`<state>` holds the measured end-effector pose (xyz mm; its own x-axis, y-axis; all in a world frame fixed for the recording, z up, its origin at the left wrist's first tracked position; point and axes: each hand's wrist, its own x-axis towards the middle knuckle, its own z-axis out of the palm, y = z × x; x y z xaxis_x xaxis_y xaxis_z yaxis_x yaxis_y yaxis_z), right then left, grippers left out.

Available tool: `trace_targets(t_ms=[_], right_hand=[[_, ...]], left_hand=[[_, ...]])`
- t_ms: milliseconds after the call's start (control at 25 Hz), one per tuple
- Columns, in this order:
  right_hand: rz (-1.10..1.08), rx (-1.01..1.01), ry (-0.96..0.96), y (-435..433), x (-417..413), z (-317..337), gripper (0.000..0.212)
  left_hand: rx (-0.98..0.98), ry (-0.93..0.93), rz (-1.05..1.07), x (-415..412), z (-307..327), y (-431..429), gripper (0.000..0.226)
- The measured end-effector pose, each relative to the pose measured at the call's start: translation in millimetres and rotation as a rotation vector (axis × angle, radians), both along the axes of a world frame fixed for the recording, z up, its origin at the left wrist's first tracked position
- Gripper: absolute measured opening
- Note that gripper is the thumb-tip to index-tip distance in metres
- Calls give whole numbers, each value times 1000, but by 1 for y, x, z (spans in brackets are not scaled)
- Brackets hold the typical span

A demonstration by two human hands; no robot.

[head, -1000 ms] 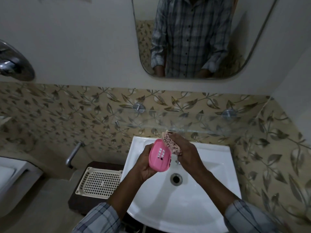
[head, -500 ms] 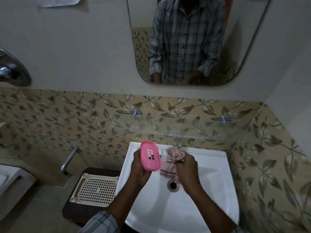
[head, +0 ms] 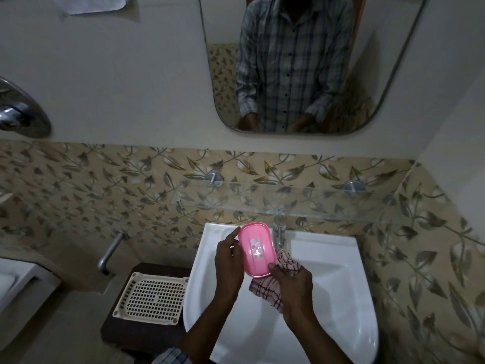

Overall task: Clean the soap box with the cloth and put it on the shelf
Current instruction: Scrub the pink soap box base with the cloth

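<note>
A pink soap box (head: 256, 248) with a patch of small square holes is held over the white sink (head: 338, 292), its holed face toward me. My left hand (head: 227, 261) grips its left edge. My right hand (head: 292, 283) is shut on a checked pink cloth (head: 273, 287), with the thumb resting on the box's lower right edge. The cloth bunches under and behind the box. The glass shelf (head: 309, 203) runs along the tiled wall just above the sink, with nothing on it.
A chrome tap (head: 278, 229) stands at the sink's back rim, right behind the box. A cream perforated tray (head: 152, 298) lies on a dark stand left of the sink. A mirror (head: 294, 64) hangs above and a pipe (head: 111, 252) sticks out at the left.
The box has turned so its long side runs away from me and its face lies flatter. My right hand with the cloth has moved in from the right and now touches the box's lower edge.
</note>
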<state>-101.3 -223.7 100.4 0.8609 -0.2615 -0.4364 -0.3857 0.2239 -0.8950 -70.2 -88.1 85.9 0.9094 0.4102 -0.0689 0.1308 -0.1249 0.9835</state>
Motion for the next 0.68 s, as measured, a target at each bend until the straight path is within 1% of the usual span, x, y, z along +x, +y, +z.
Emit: trace_targets(t_ms=[40, 80, 120, 160, 200, 280, 400, 440, 480, 520, 560, 600, 640, 680], right_hand=[[5, -164, -35, -1, 0, 0, 28], [16, -280, -76, -2, -2, 1, 31], [32, -338, -127, -1, -4, 2, 33], [53, -351, -181, 1, -6, 2, 34], [79, -346, -220, 4, -8, 3, 36], [153, -337, -264, 7, -13, 0, 38], [223, -388, -281, 8, -16, 0, 37], [250, -390, -271, 7, -16, 0, 36], [280, -366, -253, 4, -15, 1, 35], [298, -293, -231, 1, -13, 1, 33], [290, -123, -199, -3, -9, 3, 30], [259, 77, -153, -9, -5, 6, 28], [201, 220, -94, -17, 1, 10, 27], [134, 273, -59, -28, 10, 11, 28]], left_hand=[[101, -4, -15, 1, 2, -1, 32], [119, 19, -66, 0, 7, -3, 26], [115, 77, -136, 0, 12, -5, 34], [86, 143, -177, 2, 13, -7, 50], [79, 201, -198, 5, 11, -7, 55], [65, 269, -192, 9, 11, -6, 52], [-125, 391, -244, 12, 8, -3, 79], [-183, 398, -274, 10, 7, -4, 82], [-224, 381, -313, 8, 8, -4, 79], [-282, 365, -345, 6, 9, -3, 71], [-382, 375, -360, 7, 11, 2, 61], [-535, 404, -357, 8, 14, 8, 56], [-703, 457, -348, 11, 16, 17, 58], [-864, 513, -368, 13, 20, 26, 64]])
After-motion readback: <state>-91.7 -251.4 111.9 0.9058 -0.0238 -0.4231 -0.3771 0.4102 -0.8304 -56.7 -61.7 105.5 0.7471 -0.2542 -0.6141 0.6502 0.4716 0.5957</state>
